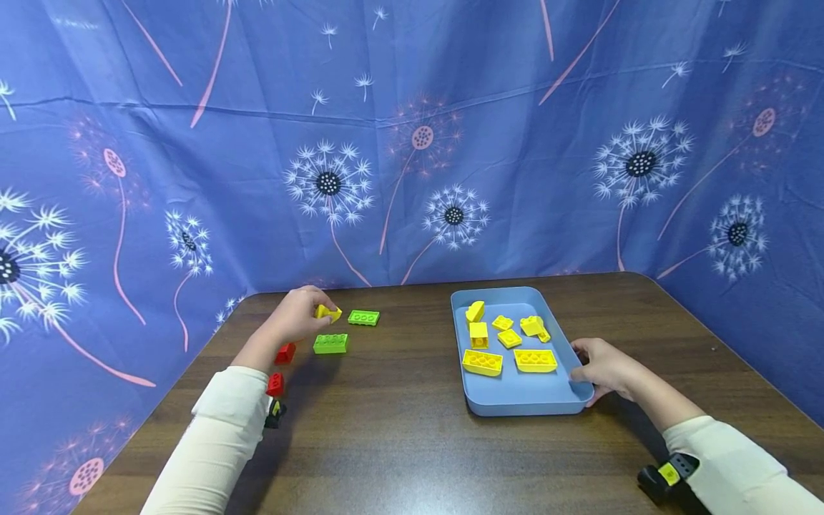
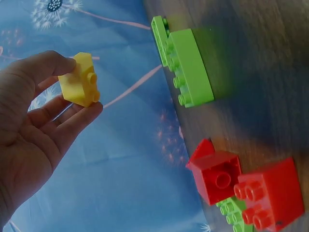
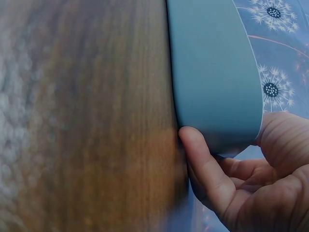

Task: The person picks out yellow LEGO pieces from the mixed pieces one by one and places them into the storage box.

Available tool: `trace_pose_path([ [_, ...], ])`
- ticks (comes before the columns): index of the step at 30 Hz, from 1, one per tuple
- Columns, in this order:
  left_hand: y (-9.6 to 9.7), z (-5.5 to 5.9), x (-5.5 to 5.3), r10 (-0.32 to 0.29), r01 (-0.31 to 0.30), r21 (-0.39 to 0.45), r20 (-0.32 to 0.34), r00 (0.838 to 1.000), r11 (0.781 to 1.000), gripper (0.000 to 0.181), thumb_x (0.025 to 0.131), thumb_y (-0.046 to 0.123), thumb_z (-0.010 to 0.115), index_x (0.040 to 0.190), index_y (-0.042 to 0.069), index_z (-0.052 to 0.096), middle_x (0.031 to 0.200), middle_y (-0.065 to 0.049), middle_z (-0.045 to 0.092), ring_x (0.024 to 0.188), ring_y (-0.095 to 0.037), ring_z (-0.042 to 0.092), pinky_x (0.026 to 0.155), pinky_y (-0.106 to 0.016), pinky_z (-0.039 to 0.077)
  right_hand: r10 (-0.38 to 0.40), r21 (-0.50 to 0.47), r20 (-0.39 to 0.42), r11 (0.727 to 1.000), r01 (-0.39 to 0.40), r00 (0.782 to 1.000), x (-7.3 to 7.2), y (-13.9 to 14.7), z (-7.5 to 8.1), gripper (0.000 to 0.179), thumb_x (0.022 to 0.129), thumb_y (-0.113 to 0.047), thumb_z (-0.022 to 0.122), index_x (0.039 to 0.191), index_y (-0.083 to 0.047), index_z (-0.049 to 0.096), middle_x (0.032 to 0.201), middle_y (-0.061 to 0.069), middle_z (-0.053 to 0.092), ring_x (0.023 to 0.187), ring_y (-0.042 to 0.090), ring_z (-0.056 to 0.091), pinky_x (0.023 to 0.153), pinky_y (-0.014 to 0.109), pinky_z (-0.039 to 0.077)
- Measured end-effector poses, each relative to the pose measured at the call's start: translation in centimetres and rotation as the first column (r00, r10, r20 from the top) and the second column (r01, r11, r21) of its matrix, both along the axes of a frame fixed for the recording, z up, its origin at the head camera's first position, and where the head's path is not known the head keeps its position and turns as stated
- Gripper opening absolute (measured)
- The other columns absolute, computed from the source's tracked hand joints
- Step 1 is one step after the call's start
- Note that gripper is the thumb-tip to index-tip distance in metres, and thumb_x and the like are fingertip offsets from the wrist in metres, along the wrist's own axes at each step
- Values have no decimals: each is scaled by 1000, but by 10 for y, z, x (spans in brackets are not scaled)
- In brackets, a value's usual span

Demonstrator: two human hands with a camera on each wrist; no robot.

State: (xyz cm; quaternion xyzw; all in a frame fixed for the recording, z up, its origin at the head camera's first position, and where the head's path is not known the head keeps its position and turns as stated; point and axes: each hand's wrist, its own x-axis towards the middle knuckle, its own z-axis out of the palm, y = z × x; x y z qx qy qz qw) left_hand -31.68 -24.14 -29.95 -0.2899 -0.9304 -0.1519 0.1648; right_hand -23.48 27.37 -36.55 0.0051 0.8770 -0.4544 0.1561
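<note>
Between thumb and fingertips, my left hand (image 1: pixel 304 315) pinches a yellow toy brick (image 2: pixel 79 79), raised over the left part of the table. Close by lie two green bricks, a thin one (image 1: pixel 364 317) and a thicker one (image 1: pixel 331 344). Red bricks (image 2: pixel 275 193) sit nearer the left forearm, partly hidden by it in the head view. On the right, my right hand (image 1: pixel 605 366) grips the near right corner of a blue tray (image 1: pixel 515 405), thumb at the rim and fingers along the outer wall. Several yellow bricks (image 1: pixel 536 361) lie in the tray.
The brown wooden table (image 1: pixel 399 443) ends at a blue dandelion-print cloth (image 1: pixel 399 143) hanging behind it. In the left wrist view, another green brick (image 2: pixel 235 212) shows beneath the red ones. Each wrist wears a black strap.
</note>
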Motion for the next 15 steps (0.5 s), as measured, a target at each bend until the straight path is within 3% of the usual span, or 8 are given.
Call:
trace_pose_path([
  [7, 11, -4, 0, -50, 50, 11, 4, 999, 999, 11, 77, 6, 76, 87, 3, 76, 89, -8, 69, 84, -26, 62, 72, -41, 50, -1, 11, -4, 1000, 1, 1000, 0, 0, 2, 61, 85, 5, 63, 134, 21, 30, 114, 35, 49, 78, 27, 64, 60, 42, 58],
  [15, 26, -10, -1, -134, 134, -35, -9, 991, 990, 9, 77, 5, 76, 85, 5, 75, 89, -6, 68, 81, -23, 61, 65, -32, 48, 6, 14, 5, 1000, -6, 1000, -1, 0, 2, 63, 86, 4, 63, 135, 21, 28, 115, 37, 46, 77, 27, 65, 60, 42, 58],
])
